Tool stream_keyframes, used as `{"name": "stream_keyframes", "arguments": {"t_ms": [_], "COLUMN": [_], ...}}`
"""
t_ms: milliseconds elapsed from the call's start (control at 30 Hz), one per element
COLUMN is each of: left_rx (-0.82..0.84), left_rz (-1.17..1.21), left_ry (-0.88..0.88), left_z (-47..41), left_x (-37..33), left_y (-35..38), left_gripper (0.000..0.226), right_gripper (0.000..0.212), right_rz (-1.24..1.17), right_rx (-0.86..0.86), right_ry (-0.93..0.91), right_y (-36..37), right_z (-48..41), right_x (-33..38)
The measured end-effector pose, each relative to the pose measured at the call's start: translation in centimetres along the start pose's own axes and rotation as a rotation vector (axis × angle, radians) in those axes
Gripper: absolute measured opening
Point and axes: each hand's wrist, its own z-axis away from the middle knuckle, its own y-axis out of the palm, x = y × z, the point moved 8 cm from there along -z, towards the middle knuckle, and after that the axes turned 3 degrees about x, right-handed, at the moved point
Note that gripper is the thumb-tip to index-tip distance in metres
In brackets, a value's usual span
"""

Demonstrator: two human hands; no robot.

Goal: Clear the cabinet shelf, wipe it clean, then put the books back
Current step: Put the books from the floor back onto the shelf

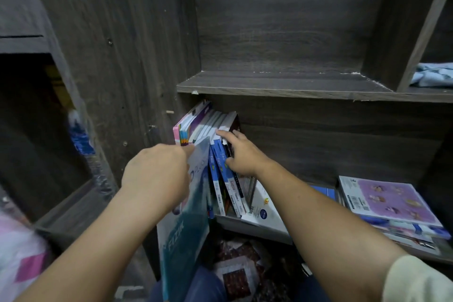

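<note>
- Against the left wall of the lower shelf (257,228), a row of thin paperbacks (220,167) stands on edge and leans to the left; several spines are glossy blue and white, and one at the far left is pink.
- The left grip (157,174), a bare hand, clasps the upper part of a large teal book (183,240) with "FIZIK" on its smooth cover. The book stands upright at the near end of the row, its lower half hanging out past the shelf's front edge.
- The right grip (241,154) lies with its fingers stretched out, the forefinger on the top edges of the row and the thumb against a blue spine; it clasps nothing.
- A white book (262,203) lies flat on the same shelf just right of the row.
- Farther right, a stack of flat books (387,201) rests with a lilac cover on top.
- The cabinet is dark, matt, wood-grain board; the upper shelf (282,83) shows white chips along its edges.
- A crumpled light-blue cloth (434,75) sits in the compartment at the upper right.
- A cream sleeve (416,279) covers the right upper arm.
</note>
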Motion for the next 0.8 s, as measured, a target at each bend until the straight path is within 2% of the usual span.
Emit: {"name": "stream_keyframes", "arguments": {"t_ms": [233,533,633,800], "left_rx": [-0.025,0.008,0.006,0.039], "left_rz": [0.051,0.027,0.048,0.079], "left_ry": [0.018,0.011,0.024,0.074], "left_z": [-0.2,-0.8,-0.9,-1.4], "left_x": [0.6,0.8,0.9,0.3], "left_y": [-0.2,0.2,0.0,-0.7], "left_gripper": [0.046,0.050,0.047,0.052], "right_gripper": [0.063,0.061,0.052,0.048], "right_rz": [-0.068,0.090,0.035,-0.002], "right_rx": [-0.159,-0.288,-0.370,-0.403], "right_ry": [0.010,0.098,0.154,0.203], "right_y": [-0.1,-0.6,-0.7,-1.5], "right_z": [-0.4,-0.4,0.0,0.6], "right_x": [0.1,0.4,-0.3,-1.9]}}
